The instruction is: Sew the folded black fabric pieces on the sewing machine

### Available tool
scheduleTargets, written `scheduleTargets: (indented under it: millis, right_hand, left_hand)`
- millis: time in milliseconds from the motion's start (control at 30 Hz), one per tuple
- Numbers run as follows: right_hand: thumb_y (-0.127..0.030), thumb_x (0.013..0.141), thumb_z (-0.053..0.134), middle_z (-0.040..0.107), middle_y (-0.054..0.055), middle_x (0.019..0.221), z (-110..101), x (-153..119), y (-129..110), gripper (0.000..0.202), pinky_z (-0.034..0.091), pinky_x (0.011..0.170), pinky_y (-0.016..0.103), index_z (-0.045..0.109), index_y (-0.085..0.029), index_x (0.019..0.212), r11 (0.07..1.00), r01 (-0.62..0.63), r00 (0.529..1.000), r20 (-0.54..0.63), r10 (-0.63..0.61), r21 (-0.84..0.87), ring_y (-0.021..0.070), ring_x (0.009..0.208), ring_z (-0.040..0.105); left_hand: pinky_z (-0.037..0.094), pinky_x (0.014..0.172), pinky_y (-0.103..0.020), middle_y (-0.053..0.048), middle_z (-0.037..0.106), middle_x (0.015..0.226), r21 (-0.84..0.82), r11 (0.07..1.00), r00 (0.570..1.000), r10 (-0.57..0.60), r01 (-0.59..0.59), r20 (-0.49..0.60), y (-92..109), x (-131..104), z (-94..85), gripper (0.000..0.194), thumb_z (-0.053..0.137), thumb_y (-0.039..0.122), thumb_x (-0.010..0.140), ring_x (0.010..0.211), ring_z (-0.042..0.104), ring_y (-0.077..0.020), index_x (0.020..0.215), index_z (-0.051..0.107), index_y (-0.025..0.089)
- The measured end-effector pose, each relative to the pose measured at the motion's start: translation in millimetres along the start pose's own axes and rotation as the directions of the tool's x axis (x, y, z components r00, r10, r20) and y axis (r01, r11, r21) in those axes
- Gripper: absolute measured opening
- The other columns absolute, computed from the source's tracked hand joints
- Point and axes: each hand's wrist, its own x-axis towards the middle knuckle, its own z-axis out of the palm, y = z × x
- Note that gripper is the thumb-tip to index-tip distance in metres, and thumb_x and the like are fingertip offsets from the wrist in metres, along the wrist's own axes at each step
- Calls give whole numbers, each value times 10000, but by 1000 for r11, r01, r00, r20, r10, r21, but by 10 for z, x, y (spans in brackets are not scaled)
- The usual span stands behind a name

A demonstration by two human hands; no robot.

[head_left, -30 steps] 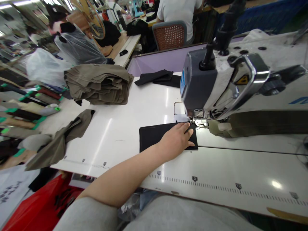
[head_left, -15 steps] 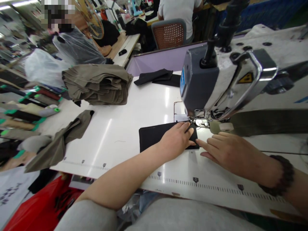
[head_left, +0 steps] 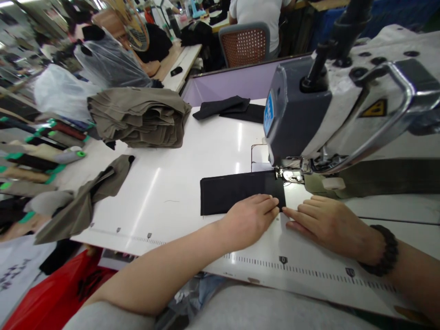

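A black fabric piece [head_left: 237, 190] lies flat on the white sewing table, its right end by the presser foot of the sewing machine [head_left: 299, 105]. My left hand [head_left: 252, 217] rests at the near right corner of the fabric, its fingers pressed together at the edge. Just to the right, my right hand [head_left: 330, 224] lies low over the table, its index fingertip touching that same corner and its thumb apart below. The machine's lit needle area is above and between the hands.
A stack of olive-brown fabric [head_left: 137, 117] stands at the back left. Folded black pieces [head_left: 223, 109] lie behind. A loose brown piece [head_left: 89, 197] and thread cones [head_left: 34, 160] are at the left. Beyond the table, a person [head_left: 257, 20] sits on a chair [head_left: 244, 45].
My left hand has slid toward me from the top of the black fabric to its near edge, uncovering more of it. My right hand stays beside the corner. The view has shifted slightly.
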Motion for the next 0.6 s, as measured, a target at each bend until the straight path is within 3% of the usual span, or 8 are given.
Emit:
scheduleTargets:
  millis: [300,600]
  right_hand:
    - [-309,921,356,528,7,560,30,29,68,334,297,526,280,645,-148,873,992,-123,992,2,123,-37,130,526,463]
    - [-355,924,326,596,17,638,119,51,134,361,306,522,268,625,-159,969,965,-251,967,32,255,-80,136,571,517]
  left_hand:
    - [394,1000,-319,-106,541,1217,1,999,999,-34,34,42,-152,87,36,267,391,152,904,1142,492,-195,1107,542,69]
    - [384,1009,-318,-126,543,1197,-49,997,998,-51,53,48,-330,217,24,249,460,110,857,1147,489,-202,1088,537,59]
